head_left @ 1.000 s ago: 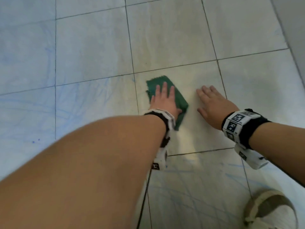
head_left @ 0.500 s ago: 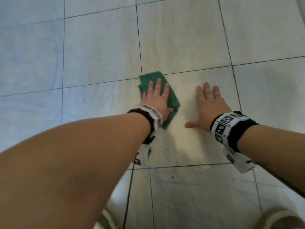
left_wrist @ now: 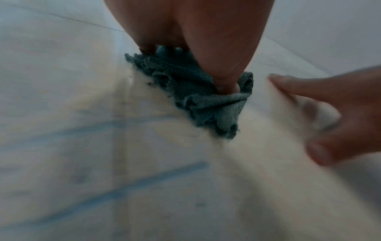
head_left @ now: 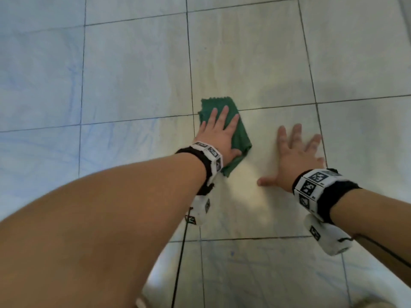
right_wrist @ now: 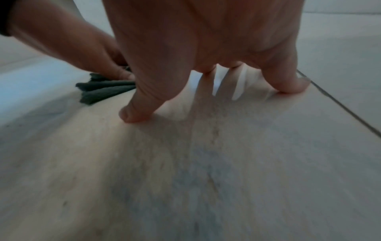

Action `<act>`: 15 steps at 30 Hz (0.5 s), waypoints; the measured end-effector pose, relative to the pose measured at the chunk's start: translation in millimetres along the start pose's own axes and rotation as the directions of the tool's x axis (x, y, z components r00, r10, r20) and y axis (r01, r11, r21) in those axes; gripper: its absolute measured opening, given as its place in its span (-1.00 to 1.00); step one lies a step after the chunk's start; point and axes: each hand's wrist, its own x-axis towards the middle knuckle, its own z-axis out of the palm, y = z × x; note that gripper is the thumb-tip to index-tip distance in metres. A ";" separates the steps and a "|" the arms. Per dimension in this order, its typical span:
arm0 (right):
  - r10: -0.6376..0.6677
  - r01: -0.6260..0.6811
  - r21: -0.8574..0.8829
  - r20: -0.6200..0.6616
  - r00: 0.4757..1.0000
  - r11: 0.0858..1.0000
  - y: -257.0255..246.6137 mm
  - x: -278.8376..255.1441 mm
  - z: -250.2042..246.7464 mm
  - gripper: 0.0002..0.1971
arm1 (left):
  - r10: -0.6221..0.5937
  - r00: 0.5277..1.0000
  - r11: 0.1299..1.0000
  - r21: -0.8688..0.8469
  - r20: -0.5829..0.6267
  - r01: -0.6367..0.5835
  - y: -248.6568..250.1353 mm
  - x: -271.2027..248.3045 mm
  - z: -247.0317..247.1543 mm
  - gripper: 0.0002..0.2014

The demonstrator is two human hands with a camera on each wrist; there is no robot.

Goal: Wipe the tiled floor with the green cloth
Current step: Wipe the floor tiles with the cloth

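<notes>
**Two hands flat on tile**

Pressed left hand (head_left: 219, 134), fingers straight and spread, on folded green cloth (head_left: 239, 138) across a grout line of tiled floor (head_left: 133, 70). Planted right hand (head_left: 295, 156) just beside, fingers splayed wide on bare tile, holding nothing.

a dark green cloth (head_left: 238, 138) is shown on pale grey-white floor tiles (head_left: 133, 70) crossed by dark grout lines and faint blue streaks. black wristbands (head_left: 333, 196) are faced with white panels bearing black square markers.
</notes>
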 end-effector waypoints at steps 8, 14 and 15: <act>-0.341 0.348 -0.220 0.068 0.937 0.911 -114.7 -2.2 0.6 0.42 | -0.241 0.970 0.964 -0.118 -0.005 0.239 -97.3 -57.9 16.6 -0.02; -0.372 0.390 -0.238 0.121 0.920 0.889 -163.1 -1.5 3.2 0.45 | -0.380 0.925 0.909 -0.187 0.002 0.374 -164.4 -100.1 33.4 -0.03; -0.367 0.385 -0.249 0.118 0.923 0.889 -163.9 -1.5 3.5 0.46 | -0.408 0.913 0.894 -0.202 -0.001 0.400 -176.2 -105.4 32.6 -0.03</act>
